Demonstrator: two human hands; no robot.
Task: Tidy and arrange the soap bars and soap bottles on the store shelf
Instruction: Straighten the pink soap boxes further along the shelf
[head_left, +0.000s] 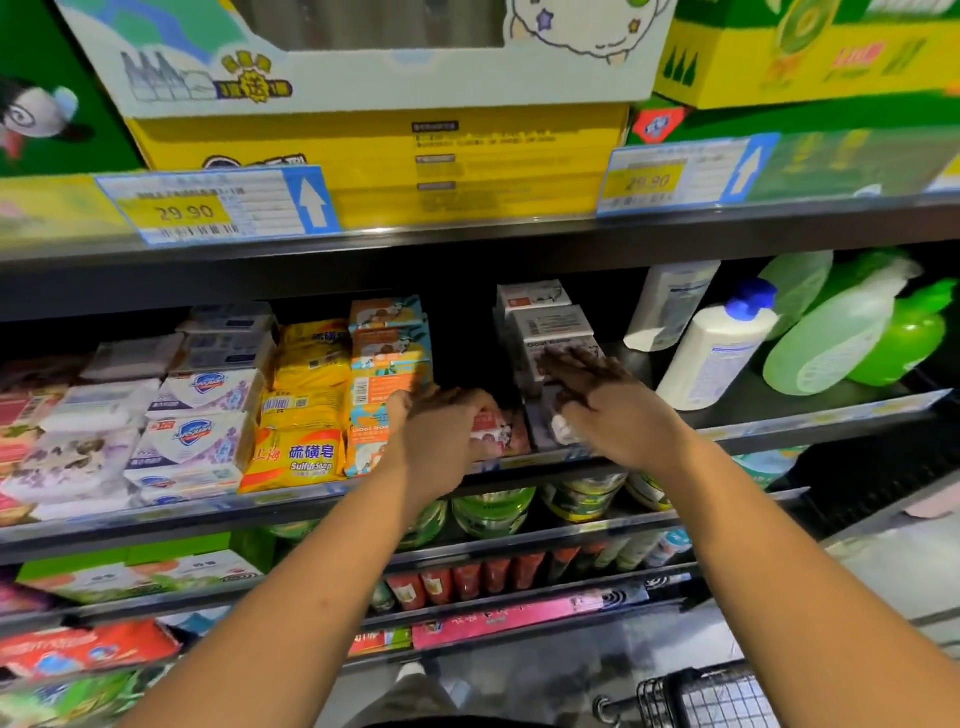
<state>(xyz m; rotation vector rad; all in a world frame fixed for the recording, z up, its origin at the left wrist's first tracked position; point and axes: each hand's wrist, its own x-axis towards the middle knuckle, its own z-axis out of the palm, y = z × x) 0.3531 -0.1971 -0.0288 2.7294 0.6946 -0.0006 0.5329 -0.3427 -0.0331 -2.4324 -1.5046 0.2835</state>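
I stood facing a store shelf (779, 426), looking down along both of my bare forearms. My left hand (441, 431) was curled over a small pink-and-white soap box (493, 431) lying at the front edge of the shelf; my fingers wrapped its top, grasping it. My right hand (613, 410) lay just beside it, palm down with fingers spread, pressed against a row of grey soap boxes (550, 332) that stood one behind the other. I could not tell whether that hand was gripping a box or only resting on them, as motion blur hid the fingertips.

To the left of my left hand stood a stack of orange-and-teal soap boxes (389, 353), then yellow sulfur soap packs (306, 415), then white soap bars with a blue shield logo (202, 431). To the right of the grey boxes, well apart, a white bottle with a blue cap (717, 348) leaned backward, near green bottles (841, 338) that also leaned. Above hung a yellow price label (182, 210).
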